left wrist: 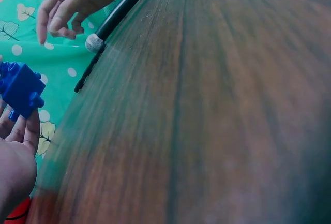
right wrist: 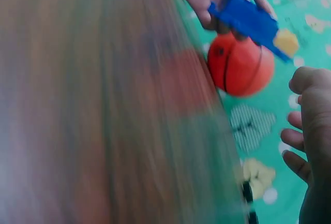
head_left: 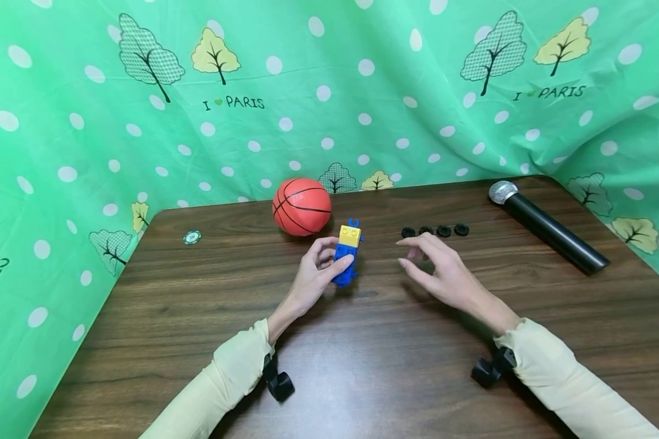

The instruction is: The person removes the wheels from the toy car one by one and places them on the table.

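Note:
In the head view my left hand grips a blue and yellow toy-brick piece, thumb across its blue part. The yellow block is at the far end, with a small blue hook beyond it. In the left wrist view the blue end of the toy-brick piece shows small round pegs on its sides. My right hand hovers to the right with thumb and fingers apart and nothing between them. Just beyond its fingers lie several small black toy wheels in a row on the table.
A red toy basketball sits at the back of the wooden table, beyond my left hand. A black microphone lies at the back right. Far left is a small round chip. A green curtain hangs behind.

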Demonstrator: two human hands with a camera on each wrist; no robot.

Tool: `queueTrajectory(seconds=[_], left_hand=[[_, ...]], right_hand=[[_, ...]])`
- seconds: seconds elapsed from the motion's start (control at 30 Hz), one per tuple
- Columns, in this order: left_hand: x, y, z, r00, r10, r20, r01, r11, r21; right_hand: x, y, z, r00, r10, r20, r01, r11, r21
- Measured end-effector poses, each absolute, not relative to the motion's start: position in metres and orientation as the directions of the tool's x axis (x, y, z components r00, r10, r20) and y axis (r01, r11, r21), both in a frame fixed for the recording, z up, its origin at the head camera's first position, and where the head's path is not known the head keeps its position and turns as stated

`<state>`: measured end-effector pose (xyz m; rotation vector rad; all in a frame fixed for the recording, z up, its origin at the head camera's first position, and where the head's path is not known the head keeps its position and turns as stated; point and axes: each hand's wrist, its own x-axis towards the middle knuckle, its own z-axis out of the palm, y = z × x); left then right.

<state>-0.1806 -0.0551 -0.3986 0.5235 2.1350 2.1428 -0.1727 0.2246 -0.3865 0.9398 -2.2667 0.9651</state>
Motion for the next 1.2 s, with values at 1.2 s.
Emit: queueTrajectory(seconds=[1.2], left_hand=[[-0.168, -0.082, -0.384, -0.83, 0.532, 0.164, 0.265, 0.118, 0.957]], right_hand=[[-0.144, 0.18, -0.38, -0.592, -0.481, 0.646, -0.805, 0.324, -0.497]])
